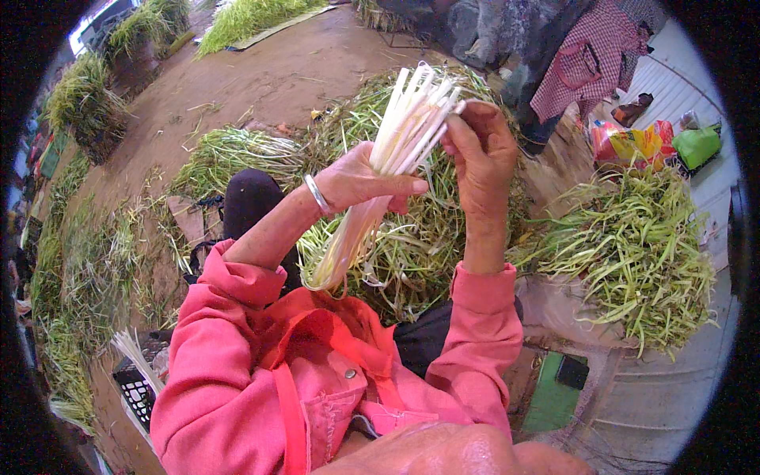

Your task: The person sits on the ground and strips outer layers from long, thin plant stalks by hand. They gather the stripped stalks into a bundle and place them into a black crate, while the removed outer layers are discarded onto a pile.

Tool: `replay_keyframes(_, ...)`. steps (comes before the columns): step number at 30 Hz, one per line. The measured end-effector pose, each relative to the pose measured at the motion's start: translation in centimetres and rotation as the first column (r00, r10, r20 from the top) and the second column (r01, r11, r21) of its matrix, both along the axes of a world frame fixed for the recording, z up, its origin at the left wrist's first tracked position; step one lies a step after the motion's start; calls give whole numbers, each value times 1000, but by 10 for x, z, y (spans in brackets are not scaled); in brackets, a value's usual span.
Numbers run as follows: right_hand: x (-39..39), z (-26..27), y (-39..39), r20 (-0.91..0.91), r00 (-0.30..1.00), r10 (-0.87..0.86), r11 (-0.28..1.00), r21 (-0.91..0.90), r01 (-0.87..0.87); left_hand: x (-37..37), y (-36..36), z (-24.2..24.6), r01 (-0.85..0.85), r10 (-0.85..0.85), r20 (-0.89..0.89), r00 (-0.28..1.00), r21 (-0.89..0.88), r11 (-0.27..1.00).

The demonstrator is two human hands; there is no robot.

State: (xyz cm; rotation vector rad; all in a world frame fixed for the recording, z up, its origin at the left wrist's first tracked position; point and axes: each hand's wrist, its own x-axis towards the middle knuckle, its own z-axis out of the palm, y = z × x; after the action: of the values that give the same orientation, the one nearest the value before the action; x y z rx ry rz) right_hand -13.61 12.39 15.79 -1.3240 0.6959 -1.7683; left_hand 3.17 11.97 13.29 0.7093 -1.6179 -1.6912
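My left hand (371, 181) is wrapped around a bundle of pale blanched stalks (409, 127), possibly chives. Their white ends point up and away from me, while the yellowish leafy ends hang towards my lap. A silver bangle (316, 194) circles the left wrist. At the upper right of the bundle, my right hand (484, 154) pinches the end of one stalk between thumb and finger; the exact contact is partly hidden by the fingers. Under both hands spreads a heap of loose green and pale leaves (415, 255).
Green stalks (237, 157) lie left of the heap. Yellow-green leaves (641, 255) are piled on the right, below colourful plastic packaging (632, 142). A black crate (133, 386) stands by my left elbow. A person in dark clothing and checked cloth (585, 59) is ahead on the right.
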Motion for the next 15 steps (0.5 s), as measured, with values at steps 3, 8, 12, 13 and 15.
replay_keyframes(3, 0, 3, -1, -83, 990, -111, 992, -65, 106, -6, 3, -2, -76, 76, 41, 996, -14, 997)
replay_keyframes(8, 1, 3, 6, -263, 937, -231, 973, -44, 227, -13, 3, -2, -203, 207, 114, 972, -43, 978)
replay_keyframes(12, 6, -5, 6, -255, 949, -186, 978, 40, 203, -16, 4, -6, -134, 135, 41, 990, -20, 991)
replay_keyframes(13, 7, -7, 6, -226, 960, -165, 983, 38, 178, -16, 4, -7, -136, 137, 44, 990, -27, 990)
replay_keyframes(15, 8, -10, 4, -165, 979, -122, 984, 112, 142, -15, 3, -9, -130, 132, 60, 989, -38, 991)
